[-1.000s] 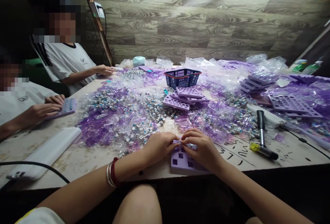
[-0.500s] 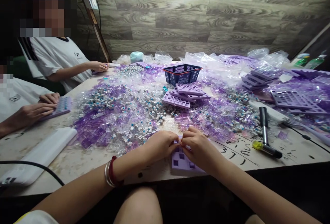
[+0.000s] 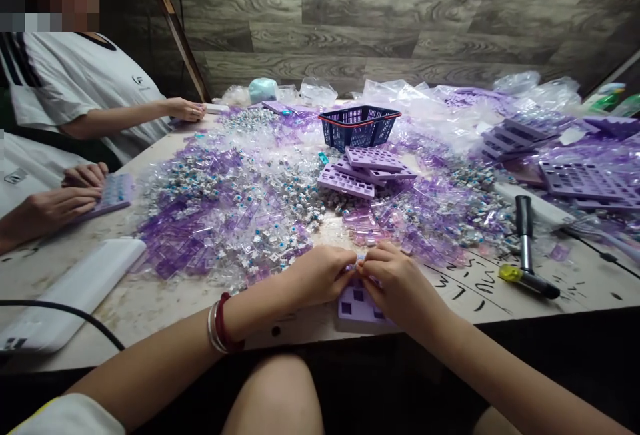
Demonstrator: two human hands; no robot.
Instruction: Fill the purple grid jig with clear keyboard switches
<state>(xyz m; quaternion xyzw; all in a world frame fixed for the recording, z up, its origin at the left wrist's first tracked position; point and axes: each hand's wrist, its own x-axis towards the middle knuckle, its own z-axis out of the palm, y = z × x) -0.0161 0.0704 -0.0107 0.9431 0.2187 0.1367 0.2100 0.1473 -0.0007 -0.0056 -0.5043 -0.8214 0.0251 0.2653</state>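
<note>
A purple plate with square holes (image 3: 358, 310) lies on the table right before me, its far part covered by my fingers. My left hand (image 3: 325, 275) is closed in a pinch over the plate's far left side. From the other side my right hand (image 3: 397, 280) is closed too, its fingertips meeting those of the left. Whatever sits between the fingertips is too small and hidden to name. Just beyond lies a heap of small white-and-blue pieces that look like key switches (image 3: 295, 205), mixed with clear purple pieces (image 3: 175, 238).
A dark blue basket (image 3: 359, 129) stands behind stacked purple plates (image 3: 346, 180). On the right lies a hammer (image 3: 525, 235) with a yellow end. A white oblong device (image 3: 80, 295) and a black cable are at left. Two co-workers sit on the left; one's hands (image 3: 65, 205) touch another plate.
The view has tilted down and shifted slightly, so table things appear a little displaced. Both my hands stay pinched together over the plate, with only a slight shift.
</note>
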